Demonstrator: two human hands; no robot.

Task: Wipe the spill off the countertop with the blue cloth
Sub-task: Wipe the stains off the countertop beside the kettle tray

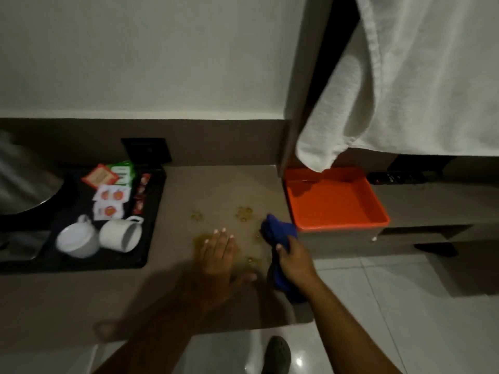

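Note:
A yellowish spill (244, 213) lies in several small puddles on the brown countertop (172, 292), in the middle of the view. My right hand (295, 261) is shut on the blue cloth (279, 230), which bunches above my fingers and hangs down below them at the counter's right edge. The cloth sits just right of the puddles. My left hand (218, 257) lies flat with fingers together, palm down, over the lower puddle.
A black tray (151, 209) at the left holds two tipped white cups (120, 236), sachets and packets. An orange tub (334, 203) stands right of the spill. A white towel (405, 76) hangs above it. A kettle (24, 174) is at far left.

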